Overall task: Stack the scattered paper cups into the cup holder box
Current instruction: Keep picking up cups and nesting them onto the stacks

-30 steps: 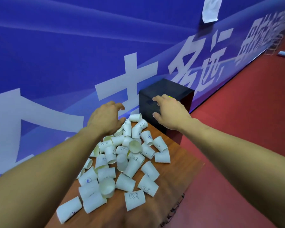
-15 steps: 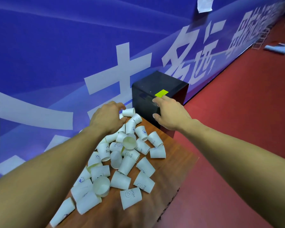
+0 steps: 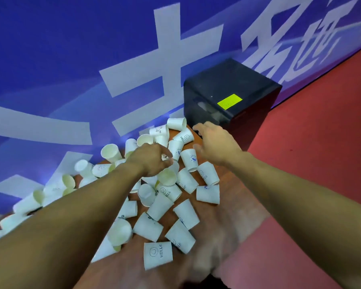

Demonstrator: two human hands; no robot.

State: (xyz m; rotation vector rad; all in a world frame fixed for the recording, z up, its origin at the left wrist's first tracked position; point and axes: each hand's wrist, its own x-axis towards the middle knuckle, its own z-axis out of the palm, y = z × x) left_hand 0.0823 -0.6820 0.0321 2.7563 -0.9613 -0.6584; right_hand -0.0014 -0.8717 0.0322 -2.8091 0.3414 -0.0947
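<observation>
Several white paper cups lie scattered in a heap on a brown wooden table, most on their sides, some printed "HELLO". A black cup holder box with a yellow-green label stands at the table's far end. My left hand is down on the middle of the heap, fingers curled over the cups there; whether it grips one is hidden. My right hand hovers with spread fingers just in front of the box's lower front, above the far cups, holding nothing.
A blue banner wall with large white characters runs along the table's left and far side, close behind the cups and box. Red floor lies beyond the table's right edge.
My right hand has come off the top of the black box and dropped toward the far cups. My left hand has sunk onto the heap. The view has tilted down and closer.
</observation>
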